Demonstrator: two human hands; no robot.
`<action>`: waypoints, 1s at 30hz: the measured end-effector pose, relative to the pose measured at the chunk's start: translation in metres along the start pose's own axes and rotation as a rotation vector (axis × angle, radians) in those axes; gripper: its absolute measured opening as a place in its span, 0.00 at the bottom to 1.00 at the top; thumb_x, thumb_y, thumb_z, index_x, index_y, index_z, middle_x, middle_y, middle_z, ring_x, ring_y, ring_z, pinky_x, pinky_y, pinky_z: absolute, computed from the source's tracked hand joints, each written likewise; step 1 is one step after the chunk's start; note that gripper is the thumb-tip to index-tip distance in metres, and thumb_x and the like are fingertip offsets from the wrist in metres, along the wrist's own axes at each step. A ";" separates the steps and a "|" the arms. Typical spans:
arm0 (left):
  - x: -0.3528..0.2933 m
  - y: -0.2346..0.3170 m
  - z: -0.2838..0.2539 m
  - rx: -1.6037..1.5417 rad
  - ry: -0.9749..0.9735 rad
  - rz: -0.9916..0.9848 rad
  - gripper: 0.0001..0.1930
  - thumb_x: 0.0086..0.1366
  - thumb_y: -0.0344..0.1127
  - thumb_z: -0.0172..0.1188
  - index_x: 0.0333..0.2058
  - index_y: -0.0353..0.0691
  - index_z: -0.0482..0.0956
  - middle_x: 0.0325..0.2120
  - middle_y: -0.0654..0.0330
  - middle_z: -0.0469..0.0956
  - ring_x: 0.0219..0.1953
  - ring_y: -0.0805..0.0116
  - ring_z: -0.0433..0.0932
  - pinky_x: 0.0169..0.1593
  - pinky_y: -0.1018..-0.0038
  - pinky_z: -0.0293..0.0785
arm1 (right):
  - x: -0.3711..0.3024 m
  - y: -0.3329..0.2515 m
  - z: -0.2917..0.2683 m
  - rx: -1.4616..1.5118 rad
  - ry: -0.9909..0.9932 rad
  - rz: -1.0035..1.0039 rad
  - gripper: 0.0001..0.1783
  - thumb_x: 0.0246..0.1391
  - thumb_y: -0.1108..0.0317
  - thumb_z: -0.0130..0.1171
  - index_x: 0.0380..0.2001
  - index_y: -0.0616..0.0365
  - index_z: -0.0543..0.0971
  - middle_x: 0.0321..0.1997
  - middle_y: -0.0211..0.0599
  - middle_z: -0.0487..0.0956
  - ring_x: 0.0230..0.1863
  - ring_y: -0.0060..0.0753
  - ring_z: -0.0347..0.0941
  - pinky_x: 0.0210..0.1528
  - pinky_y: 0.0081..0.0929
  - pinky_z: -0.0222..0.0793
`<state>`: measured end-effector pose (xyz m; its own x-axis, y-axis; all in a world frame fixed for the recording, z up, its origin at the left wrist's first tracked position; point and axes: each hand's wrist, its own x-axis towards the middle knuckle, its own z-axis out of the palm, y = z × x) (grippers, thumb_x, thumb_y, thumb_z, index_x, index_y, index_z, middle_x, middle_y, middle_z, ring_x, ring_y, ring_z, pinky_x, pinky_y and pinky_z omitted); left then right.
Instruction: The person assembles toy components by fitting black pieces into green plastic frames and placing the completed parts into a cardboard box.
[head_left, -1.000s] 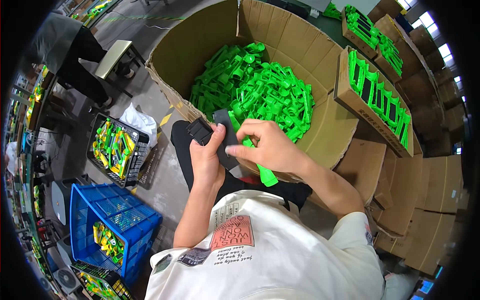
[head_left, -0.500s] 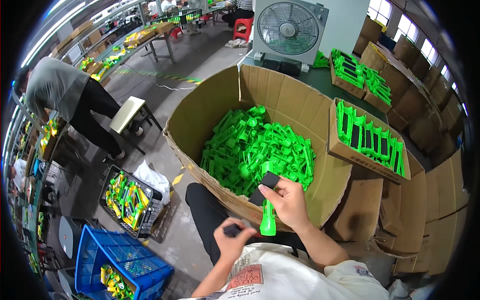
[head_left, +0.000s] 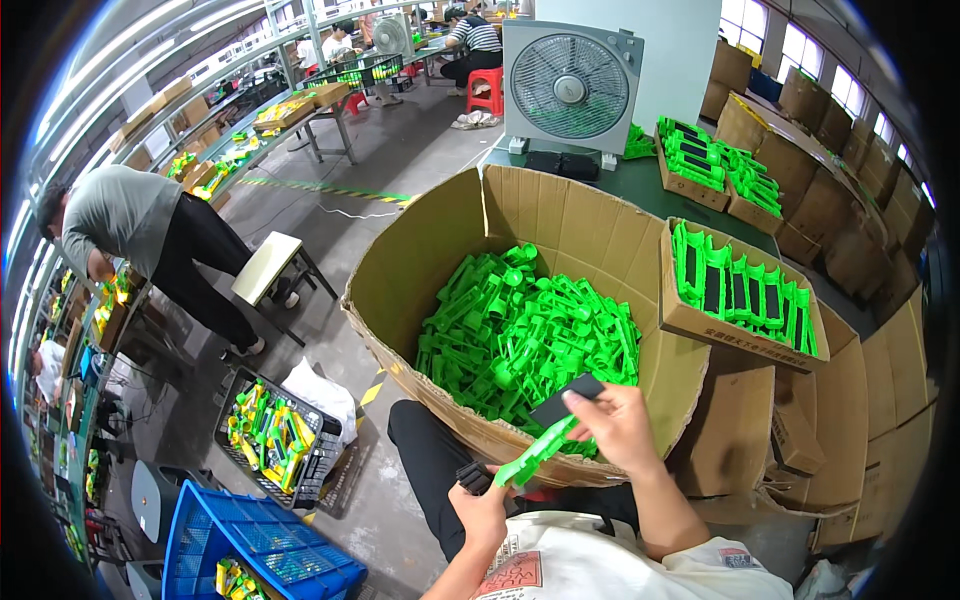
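My left hand (head_left: 482,515) is closed around a small bundle of black strips (head_left: 473,478), and its fingers also grip the lower end of a bright green plastic flashlight shell half (head_left: 538,457). The shell slants up to my right hand (head_left: 618,430), whose lower fingers are at its upper end. Between thumb and fingertips, my right hand pinches a flat black rectangular panel (head_left: 566,401), held just above the shell. Both hands are over my lap at the near rim of a big cardboard box (head_left: 400,385), which holds a heap of similar green shells (head_left: 530,335).
On the right, a carton (head_left: 740,333) holds green shells in a row, some with black panels. A box fan (head_left: 570,85) stands on the green table behind. To the left are a black crate (head_left: 265,430), a blue basket (head_left: 260,540), a stool (head_left: 267,268) and a bending person (head_left: 150,225).
My left hand has moved up and right and taken hold of the green shell's lower end. The shell has tilted from upright to slanting. The black panel has shifted right with my right hand.
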<state>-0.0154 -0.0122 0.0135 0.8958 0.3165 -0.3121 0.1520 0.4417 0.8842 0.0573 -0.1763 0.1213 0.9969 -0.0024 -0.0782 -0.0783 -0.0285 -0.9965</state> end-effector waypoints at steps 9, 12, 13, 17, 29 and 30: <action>0.010 -0.003 0.008 -0.107 0.020 -0.114 0.05 0.56 0.21 0.60 0.33 0.31 0.75 0.24 0.57 0.77 0.19 0.70 0.74 0.24 0.75 0.71 | -0.002 0.036 -0.003 0.008 0.007 -0.130 0.07 0.53 0.74 0.62 0.27 0.70 0.81 0.28 0.36 0.81 0.28 0.19 0.76 0.27 0.18 0.69; 0.014 -0.008 0.000 -0.189 -0.002 -0.146 0.08 0.55 0.20 0.56 0.35 0.30 0.73 0.26 0.53 0.77 0.20 0.67 0.75 0.24 0.73 0.72 | 0.000 0.056 0.009 -0.053 0.019 -0.186 0.08 0.51 0.72 0.63 0.28 0.69 0.81 0.28 0.37 0.82 0.27 0.20 0.76 0.29 0.19 0.70; 0.016 -0.009 -0.002 -0.181 0.002 -0.133 0.07 0.55 0.20 0.57 0.34 0.29 0.74 0.25 0.53 0.77 0.20 0.67 0.75 0.24 0.73 0.73 | -0.001 0.055 0.010 -0.170 0.050 -0.185 0.08 0.52 0.70 0.63 0.28 0.67 0.81 0.26 0.36 0.82 0.26 0.20 0.76 0.29 0.20 0.70; 0.016 -0.007 -0.005 -0.166 0.022 -0.132 0.04 0.55 0.19 0.58 0.31 0.29 0.74 0.24 0.53 0.78 0.20 0.66 0.76 0.23 0.72 0.73 | -0.009 0.048 0.018 -0.110 -0.011 -0.103 0.08 0.52 0.70 0.62 0.27 0.67 0.81 0.23 0.37 0.81 0.22 0.21 0.76 0.24 0.20 0.69; 0.027 -0.001 -0.009 0.035 0.056 -0.016 0.20 0.49 0.26 0.70 0.38 0.34 0.70 0.31 0.60 0.75 0.32 0.73 0.74 0.34 0.75 0.72 | -0.006 0.036 0.007 -0.203 -0.045 -0.147 0.07 0.52 0.80 0.61 0.35 0.70 0.78 0.30 0.38 0.78 0.22 0.22 0.73 0.22 0.19 0.68; 0.023 0.004 -0.017 0.079 -0.011 -0.046 0.22 0.50 0.28 0.70 0.41 0.34 0.68 0.33 0.60 0.75 0.32 0.73 0.74 0.34 0.75 0.72 | -0.012 0.034 0.006 -0.153 -0.014 -0.146 0.07 0.51 0.80 0.62 0.36 0.70 0.78 0.29 0.35 0.78 0.20 0.20 0.71 0.21 0.19 0.67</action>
<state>-0.0012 0.0108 0.0041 0.8916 0.2876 -0.3498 0.2253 0.3882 0.8936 0.0430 -0.1709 0.0886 0.9975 0.0266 0.0652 0.0689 -0.1787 -0.9815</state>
